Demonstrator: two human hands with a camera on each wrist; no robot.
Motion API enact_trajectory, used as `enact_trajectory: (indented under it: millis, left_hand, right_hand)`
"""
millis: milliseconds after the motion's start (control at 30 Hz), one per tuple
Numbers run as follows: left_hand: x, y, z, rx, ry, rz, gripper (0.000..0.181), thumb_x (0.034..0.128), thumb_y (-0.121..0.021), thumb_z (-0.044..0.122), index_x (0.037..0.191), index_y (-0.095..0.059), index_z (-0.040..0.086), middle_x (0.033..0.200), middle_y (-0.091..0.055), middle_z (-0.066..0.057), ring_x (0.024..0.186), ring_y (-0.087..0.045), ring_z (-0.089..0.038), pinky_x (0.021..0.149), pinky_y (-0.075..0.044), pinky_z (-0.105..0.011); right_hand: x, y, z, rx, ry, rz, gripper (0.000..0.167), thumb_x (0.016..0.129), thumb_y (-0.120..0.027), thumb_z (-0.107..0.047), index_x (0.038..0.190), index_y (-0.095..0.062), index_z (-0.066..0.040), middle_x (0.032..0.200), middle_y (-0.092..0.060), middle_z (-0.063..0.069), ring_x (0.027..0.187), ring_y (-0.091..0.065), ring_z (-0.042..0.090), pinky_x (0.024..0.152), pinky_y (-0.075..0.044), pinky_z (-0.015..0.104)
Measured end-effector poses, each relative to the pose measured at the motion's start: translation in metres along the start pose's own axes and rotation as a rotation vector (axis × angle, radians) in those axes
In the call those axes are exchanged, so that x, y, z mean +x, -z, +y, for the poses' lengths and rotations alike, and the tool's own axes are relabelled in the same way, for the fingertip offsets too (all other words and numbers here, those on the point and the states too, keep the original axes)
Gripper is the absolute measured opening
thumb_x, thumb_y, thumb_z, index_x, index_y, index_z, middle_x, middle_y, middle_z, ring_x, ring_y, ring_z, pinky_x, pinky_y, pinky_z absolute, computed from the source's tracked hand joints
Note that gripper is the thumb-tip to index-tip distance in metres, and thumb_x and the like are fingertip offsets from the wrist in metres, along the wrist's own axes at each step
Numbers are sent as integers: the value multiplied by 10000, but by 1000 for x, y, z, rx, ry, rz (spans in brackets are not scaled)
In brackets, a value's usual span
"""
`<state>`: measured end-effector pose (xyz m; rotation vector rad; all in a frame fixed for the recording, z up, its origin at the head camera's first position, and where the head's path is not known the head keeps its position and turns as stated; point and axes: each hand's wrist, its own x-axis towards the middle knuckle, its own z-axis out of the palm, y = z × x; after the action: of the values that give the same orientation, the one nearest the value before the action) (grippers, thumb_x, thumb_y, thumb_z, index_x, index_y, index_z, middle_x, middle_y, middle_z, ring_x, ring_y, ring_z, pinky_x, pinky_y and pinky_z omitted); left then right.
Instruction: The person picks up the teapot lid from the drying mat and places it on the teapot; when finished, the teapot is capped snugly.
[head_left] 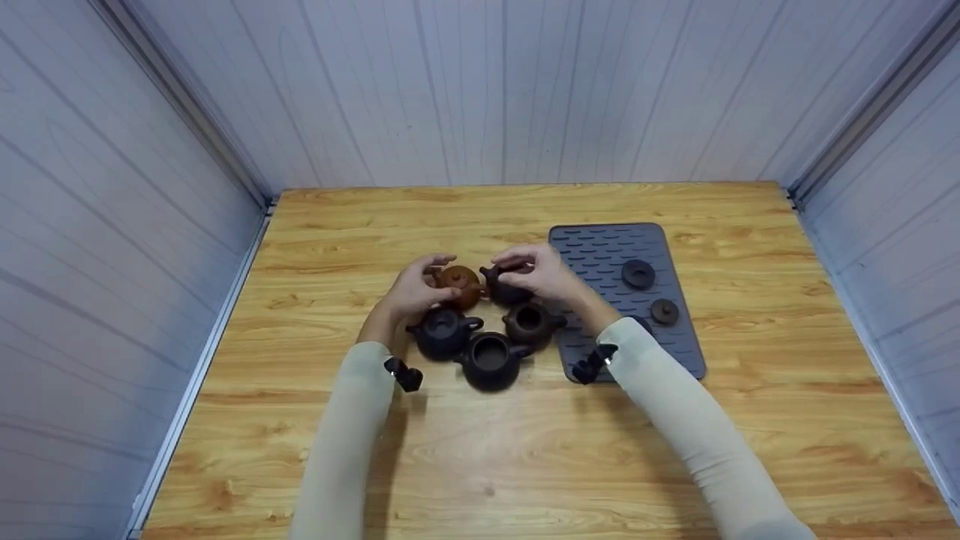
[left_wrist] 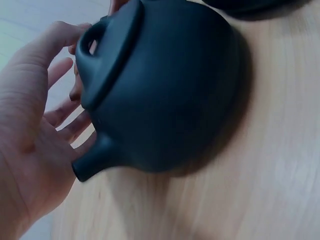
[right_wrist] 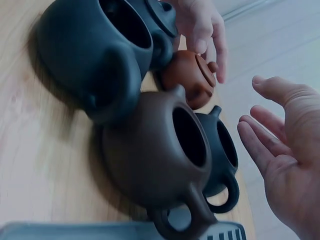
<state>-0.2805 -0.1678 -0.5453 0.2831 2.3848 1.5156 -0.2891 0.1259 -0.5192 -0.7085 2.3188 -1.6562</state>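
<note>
My left hand (head_left: 412, 291) (left_wrist: 30, 115) curls round the lidded reddish-brown teapot (head_left: 459, 279) (right_wrist: 185, 77), thumb on its near side and fingers behind. My right hand (head_left: 551, 277) (right_wrist: 300, 145) is over the small lidless dark teapot (head_left: 507, 291) (right_wrist: 214, 150); the right wrist view shows its fingers apart from the pot, holding nothing. A lidded black teapot (head_left: 441, 334) (left_wrist: 165, 85) stands below my left hand. Beside it are a wide open black pot (head_left: 491, 375) (right_wrist: 75, 50) and an open brown pot (head_left: 529, 337) (right_wrist: 145, 150). The pots form a ring.
A grey ridged mat (head_left: 600, 247) (right_wrist: 75, 231) lies at the right of the wooden table (head_left: 300, 420). On it are a black lid (head_left: 638, 274), a brown lid (head_left: 664, 311) and a dark round item (head_left: 642, 323) partly hidden by my right sleeve. Panelled walls border the table.
</note>
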Motion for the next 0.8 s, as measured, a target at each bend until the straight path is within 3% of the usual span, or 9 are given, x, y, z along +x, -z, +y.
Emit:
enact_trajectory:
  millis: [67, 167, 267, 367, 567, 633, 800]
  left_hand:
    - [2, 0, 3, 20, -5, 3, 747, 1005, -847, 177, 1667, -522, 60, 1743, -464, -219, 1589, -486, -457, 1293, -442, -608]
    - [4, 0, 8, 70, -19, 15, 742, 1001, -860, 219, 1661, -546, 94, 1767, -446, -202, 1661, -403, -431, 1340, -386, -629]
    - [5, -1, 14, 97, -26, 20, 736, 984, -883, 227, 1645, -578, 120, 1770, -459, -186, 1680, -384, -416, 1364, -352, -626]
    - [8, -4, 18, 94, -27, 16, 737, 968, -903, 211, 1635, -596, 138, 1771, -469, -169, 1688, -380, -402, 1383, -326, -609]
    - [13, -11, 25, 137, -47, 2, 728, 965, -913, 204, 1626, -613, 151, 1733, -538, -123, 1662, -432, -380, 1360, -375, -596]
    - [15, -14, 28, 193, -66, -4, 733, 959, -922, 235, 1622, -619, 158, 1717, -567, -104, 1644, -466, -374, 1348, -398, -588]
    - [20, -20, 36, 322, -87, -36, 778, 959, -923, 356, 1646, -597, 189, 1724, -573, -66, 1622, -509, -363, 1322, -437, -588]
  right_hand:
    - [-2, 5, 2, -20, 10, 8, 332, 1018, -782, 27, 1340, -756, 105, 1389, -758, 322, 1304, -740, 501, 1123, -615, 512]
    - [-5, 11, 6, -43, 17, 18, 327, 1017, -786, 24, 1335, -764, 96, 1386, -765, 309, 1302, -745, 495, 1084, -625, 427]
    - [-9, 17, 9, -42, -1, 31, 331, 1016, -788, 21, 1341, -768, 83, 1398, -762, 299, 1316, -742, 487, 1010, -624, 294]
    - [-12, 23, 11, -23, -26, 48, 341, 1013, -787, 33, 1349, -761, 87, 1417, -748, 308, 1335, -733, 494, 984, -642, 263]
    - [-18, 34, 19, -44, -44, 80, 355, 1009, -790, 36, 1352, -745, 113, 1400, -742, 334, 1343, -711, 534, 1160, -598, 557]
    - [-21, 38, 22, -59, -51, 91, 357, 1012, -792, 24, 1356, -745, 109, 1398, -748, 326, 1341, -709, 534, 1169, -588, 572]
    - [-29, 51, 29, -69, -67, 109, 358, 1023, -783, 19, 1368, -743, 106, 1406, -739, 339, 1334, -715, 527, 1019, -612, 220]
